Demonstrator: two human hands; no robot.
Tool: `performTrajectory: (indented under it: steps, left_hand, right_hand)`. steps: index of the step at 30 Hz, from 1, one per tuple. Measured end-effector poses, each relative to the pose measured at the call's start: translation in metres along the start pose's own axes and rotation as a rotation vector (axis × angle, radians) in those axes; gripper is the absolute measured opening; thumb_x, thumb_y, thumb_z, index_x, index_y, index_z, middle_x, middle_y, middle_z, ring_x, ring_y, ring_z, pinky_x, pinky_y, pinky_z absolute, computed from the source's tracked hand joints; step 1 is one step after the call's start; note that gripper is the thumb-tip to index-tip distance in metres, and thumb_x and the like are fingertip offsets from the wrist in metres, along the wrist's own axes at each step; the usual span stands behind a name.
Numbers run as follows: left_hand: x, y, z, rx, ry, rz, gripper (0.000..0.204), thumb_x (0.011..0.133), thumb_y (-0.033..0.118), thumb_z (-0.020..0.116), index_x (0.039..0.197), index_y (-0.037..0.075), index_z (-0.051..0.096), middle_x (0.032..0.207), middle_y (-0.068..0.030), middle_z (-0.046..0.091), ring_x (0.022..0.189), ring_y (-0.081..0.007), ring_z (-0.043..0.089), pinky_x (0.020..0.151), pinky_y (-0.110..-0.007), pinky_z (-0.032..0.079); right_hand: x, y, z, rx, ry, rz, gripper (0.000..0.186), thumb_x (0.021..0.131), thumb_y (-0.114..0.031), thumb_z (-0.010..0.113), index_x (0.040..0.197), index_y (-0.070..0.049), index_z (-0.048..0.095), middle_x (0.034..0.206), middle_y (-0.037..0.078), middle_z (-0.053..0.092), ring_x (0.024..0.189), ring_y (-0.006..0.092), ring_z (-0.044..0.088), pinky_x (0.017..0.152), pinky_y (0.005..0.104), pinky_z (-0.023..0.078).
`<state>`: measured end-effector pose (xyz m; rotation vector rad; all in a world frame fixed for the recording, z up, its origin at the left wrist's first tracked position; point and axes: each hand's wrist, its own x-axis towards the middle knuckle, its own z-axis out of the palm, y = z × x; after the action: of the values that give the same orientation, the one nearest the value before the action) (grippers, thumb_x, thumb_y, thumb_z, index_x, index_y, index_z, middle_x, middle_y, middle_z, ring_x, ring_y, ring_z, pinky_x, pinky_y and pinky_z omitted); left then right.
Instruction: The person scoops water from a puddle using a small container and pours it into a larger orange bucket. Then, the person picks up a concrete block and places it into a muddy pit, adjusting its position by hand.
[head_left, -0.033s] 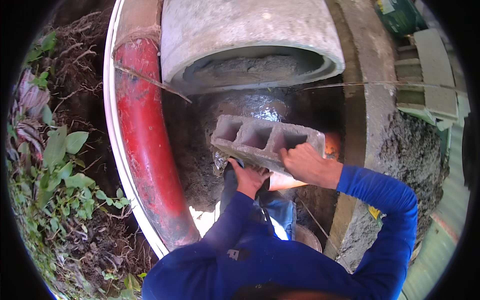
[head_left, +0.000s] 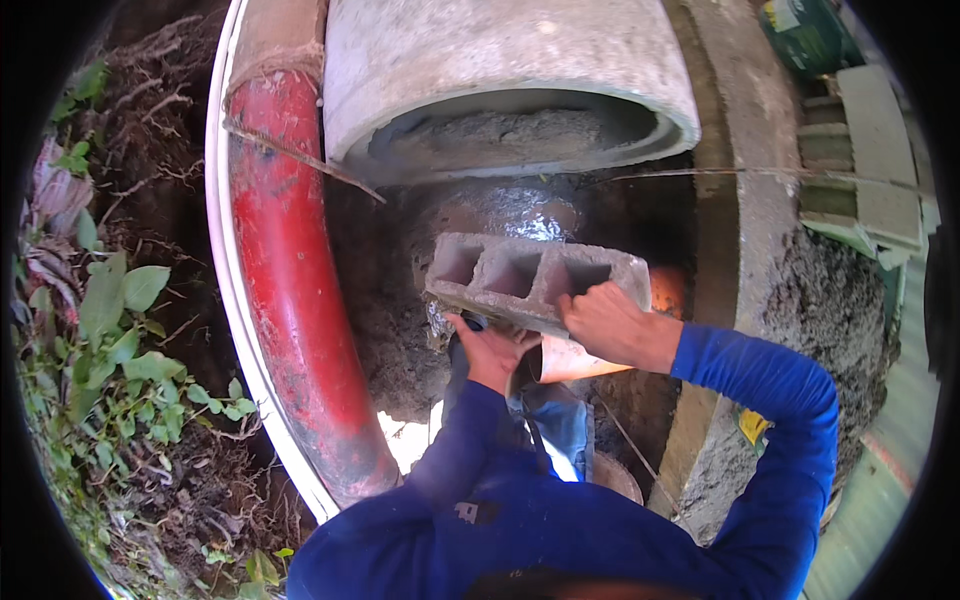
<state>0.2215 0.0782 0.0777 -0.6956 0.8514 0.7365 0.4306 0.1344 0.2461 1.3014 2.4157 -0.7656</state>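
Observation:
A grey hollow concrete block (head_left: 515,275) is held up in front of me, its several cavities showing on the upper face. My right hand (head_left: 622,328) grips its right end, the fingers curled over the near edge by the last cavity. Against the near underside, left of centre, my left hand (head_left: 490,352) supports the block; its fingertips are partly hidden beneath it. Under the block and between my hands, the open end of an orange pipe (head_left: 575,360) shows, and more of that pipe comes out past the block's right end.
A large concrete pipe (head_left: 510,45) lies ahead, above wet ground (head_left: 500,210). On the left runs a red pipe (head_left: 285,250) beside a white edge and plants (head_left: 130,330). A concrete ledge (head_left: 770,150) at right bears a mortar heap (head_left: 830,310), blocks (head_left: 880,150) and a green bucket (head_left: 810,38). Thin rods cross the trench.
My left hand has shifted slightly up along the block's near side, its thumb higher. More of the orange pipe's end shows. The block stays almost where it was.

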Motion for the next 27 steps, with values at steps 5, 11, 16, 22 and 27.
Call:
performTrajectory:
  steps: [5, 11, 16, 22, 27]
  left_hand:
    - [0.079, 0.052, -0.008, 0.199, -0.142, 0.108, 0.091, 0.092, 0.072, 0.054, 0.157, 0.011, 0.034, 0.159, -0.0206, 0.038, 0.144, -0.0472, 0.037, 0.109, -0.076, 0.033]
    - [0.221, 0.078, -0.072, 0.121, -0.023, 0.075, 0.046, 0.097, 0.018, 0.066, 0.139, 0.005, 0.051, 0.138, -0.0212, 0.057, 0.127, -0.0420, 0.057, 0.101, -0.066, 0.051]
    - [0.281, 0.111, -0.075, 0.042, 0.065, 0.086, 0.032, 0.092, 0.005, 0.061, 0.118, -0.011, 0.050, 0.122, -0.0297, 0.059, 0.099, -0.0440, 0.069, 0.091, -0.056, 0.063]
    - [0.350, 0.144, -0.117, 0.300, 0.288, 0.330, 0.027, 0.085, 0.020, 0.070, 0.109, 0.009, 0.063, 0.092, -0.0103, 0.065, 0.066, -0.0207, 0.063, 0.056, -0.031, 0.057]
    - [0.420, 0.171, -0.164, 0.263, 0.542, 0.703, 0.050, 0.077, 0.009, 0.075, 0.123, 0.014, 0.056, 0.101, -0.0030, 0.064, 0.078, -0.0174, 0.061, 0.057, -0.031, 0.050]
  right_hand:
    - [0.080, 0.034, 0.065, -0.188, -0.125, -0.209, 0.011, 0.078, -0.013, 0.068, 0.081, -0.007, 0.077, 0.077, 0.011, 0.074, 0.073, 0.0291, 0.075, 0.060, 0.0419, 0.058]
    - [0.155, 0.077, 0.143, -0.405, -0.119, -0.345, 0.016, 0.086, -0.018, 0.062, 0.078, -0.017, 0.076, 0.077, 0.001, 0.067, 0.087, 0.0209, 0.071, 0.074, 0.0371, 0.052]
    - [0.196, 0.119, 0.191, -0.457, 0.139, -0.477, 0.016, 0.086, -0.017, 0.062, 0.092, -0.012, 0.075, 0.076, 0.000, 0.068, 0.083, 0.0198, 0.071, 0.069, 0.0356, 0.052]
    - [0.244, 0.158, 0.279, -0.324, -0.117, -0.274, 0.035, 0.089, -0.012, 0.058, 0.118, 0.006, 0.064, 0.068, 0.011, 0.071, 0.062, 0.0240, 0.072, 0.052, 0.0372, 0.052]
    - [0.295, 0.202, 0.380, -0.286, -0.082, -0.319, 0.042, 0.092, -0.014, 0.054, 0.129, 0.007, 0.055, 0.067, 0.011, 0.070, 0.057, 0.0234, 0.070, 0.050, 0.0379, 0.049]
